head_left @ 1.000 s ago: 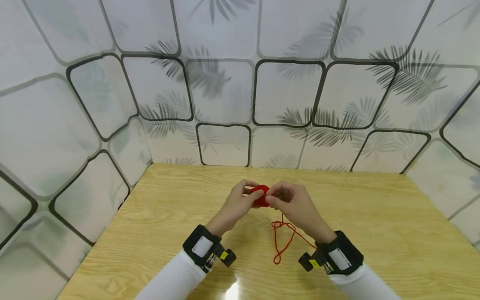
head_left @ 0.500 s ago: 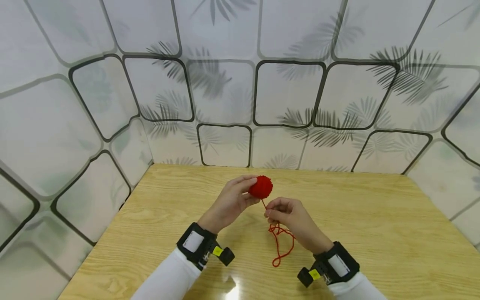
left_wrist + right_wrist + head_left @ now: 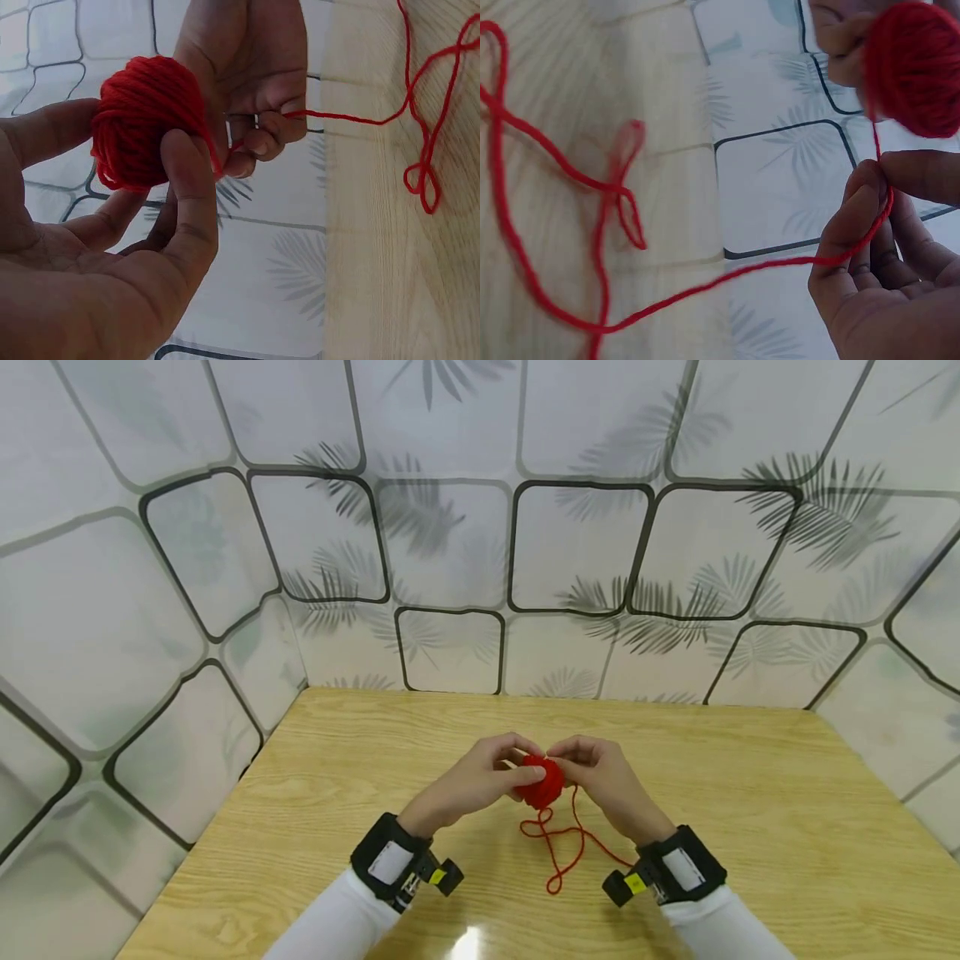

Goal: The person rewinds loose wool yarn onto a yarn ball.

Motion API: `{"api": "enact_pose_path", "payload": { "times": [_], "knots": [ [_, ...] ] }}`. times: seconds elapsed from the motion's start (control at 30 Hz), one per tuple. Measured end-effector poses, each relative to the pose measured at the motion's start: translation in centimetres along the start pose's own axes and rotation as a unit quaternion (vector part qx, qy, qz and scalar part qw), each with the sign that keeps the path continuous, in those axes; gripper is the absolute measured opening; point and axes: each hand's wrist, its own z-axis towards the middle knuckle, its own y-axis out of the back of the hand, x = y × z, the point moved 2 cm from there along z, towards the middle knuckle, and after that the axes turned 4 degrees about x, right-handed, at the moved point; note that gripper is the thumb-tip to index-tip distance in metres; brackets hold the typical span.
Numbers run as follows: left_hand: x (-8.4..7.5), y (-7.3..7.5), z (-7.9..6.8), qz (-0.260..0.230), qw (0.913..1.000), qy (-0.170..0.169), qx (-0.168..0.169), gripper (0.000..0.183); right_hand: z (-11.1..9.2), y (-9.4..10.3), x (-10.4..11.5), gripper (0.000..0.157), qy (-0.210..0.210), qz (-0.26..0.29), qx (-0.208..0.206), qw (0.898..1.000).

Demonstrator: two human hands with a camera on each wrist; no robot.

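The red yarn ball (image 3: 542, 789) is above the table (image 3: 750, 793), well apart from its left and right edges; wood extends to both sides. The left hand (image 3: 480, 777) curls its fingers round the ball, thumb across the near face. Just beside, the right hand (image 3: 603, 777) pinches 1 red strand (image 3: 705, 285) between thumb and fingertip; loops lie below on the pale grain. A leaf-patterned backdrop (image 3: 450, 552) stands beyond.

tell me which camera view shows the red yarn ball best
The left wrist view: the red yarn ball appears large, its windings distinct. The head view shows it small, partly covered by the left hand; the right wrist view crops it at the edge.
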Motion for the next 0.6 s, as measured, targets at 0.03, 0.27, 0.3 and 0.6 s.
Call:
{"api": "enact_pose_path", "payload": {
  "times": [0.03, 0.27, 0.3, 0.6],
  "knots": [
    [0.1, -0.1, 0.0, 0.02, 0.9998, 0.004, -0.008, 0.03, 0.1, 0.1, 0.2, 0.029, 0.004, -0.006, -0.003, 1.0],
    [0.4, -0.5, -0.1, 0.112, 0.9917, 0.018, -0.061, 0.035, 0.1, 0.0, 2.4, 0.022, 0.058, -0.093, -0.017, 0.994],
    [0.5, -0.5, -0.1, 0.117, 0.9905, 0.02, -0.069, 0.036, 0.1, -0.1, 2.7, 0.021, 0.068, -0.103, -0.018, 0.992],
    [1.4, 0.2, 0.5, 0.041, 0.9873, 0.027, -0.151, 0.042, -1.0, -1.9, 4.2, 0.018, 0.102, -0.13, -0.014, 0.986]
  ]
}}
